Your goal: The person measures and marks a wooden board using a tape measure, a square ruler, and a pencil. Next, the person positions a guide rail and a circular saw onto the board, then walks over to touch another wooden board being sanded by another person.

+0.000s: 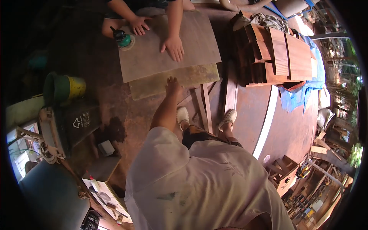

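My left hand (173, 85) reaches forward, its fingers stretched out on a yellowish, stained lower board (197, 74). A larger grey-brown sheet (153, 53) lies over that board and covers most of it. Across from me, another person's hands (174, 46) rest flat on the upper sheet. A green power sander (123, 40) stands at the sheet's left edge, beside that person. My right hand is out of view.
Reddish wooden panels (289, 53) are stacked at the right, near a blue tarp (316, 82). Wood strips (204, 103) lie by my feet. Buckets (63, 88) and a black bin (82, 120) stand left; a glue bottle (94, 183) sits on a lower-left bench.
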Demonstrator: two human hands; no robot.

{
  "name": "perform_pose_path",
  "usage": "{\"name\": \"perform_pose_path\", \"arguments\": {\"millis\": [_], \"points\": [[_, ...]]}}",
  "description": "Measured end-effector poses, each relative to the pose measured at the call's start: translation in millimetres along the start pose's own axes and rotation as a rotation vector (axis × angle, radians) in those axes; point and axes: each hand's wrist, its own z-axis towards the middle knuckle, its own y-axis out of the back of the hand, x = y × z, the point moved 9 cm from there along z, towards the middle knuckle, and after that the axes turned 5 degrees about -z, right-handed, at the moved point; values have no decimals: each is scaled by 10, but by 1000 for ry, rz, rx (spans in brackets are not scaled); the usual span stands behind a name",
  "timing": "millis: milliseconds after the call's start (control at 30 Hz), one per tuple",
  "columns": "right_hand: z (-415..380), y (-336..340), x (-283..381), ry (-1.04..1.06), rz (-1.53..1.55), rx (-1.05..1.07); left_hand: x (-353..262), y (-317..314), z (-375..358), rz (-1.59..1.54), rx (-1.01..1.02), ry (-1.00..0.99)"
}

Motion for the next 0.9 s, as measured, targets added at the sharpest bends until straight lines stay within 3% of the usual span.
{"name": "perform_pose_path", "arguments": {"millis": [100, 300, 433, 500, 633, 733, 800, 833, 900], "points": [[-201, -113, -539, 15, -44, 0, -23, 288, 349, 44, -66, 85], [-691, -238, -622, -84, 37, -7, 51, 375, 826, 33, -134, 225], [-1083, -257, -778, -173, 99, 0, -71, 229, 779, 71, -105, 185], [-1177, -280, -830, -206, 132, 8, -317, 73, 791, 254, -71, -93], [-1167, -299, -564, -247, 199, 16, -140, 91, 888, 270, -62, -130], [-976, -289, -270, -245, 233, 5, 138, 242, 1008, 216, -133, 60], [-946, -420, -428, -467, 377, 55, 146, 402, 858, 165, -62, 119], [-1032, -234, 168, -486, 308, 53, 122, 426, 865, 160, -73, 124], [-871, -355, -32, -457, 298, 55, -19, 331, 931, 134, -40, 81]]}}
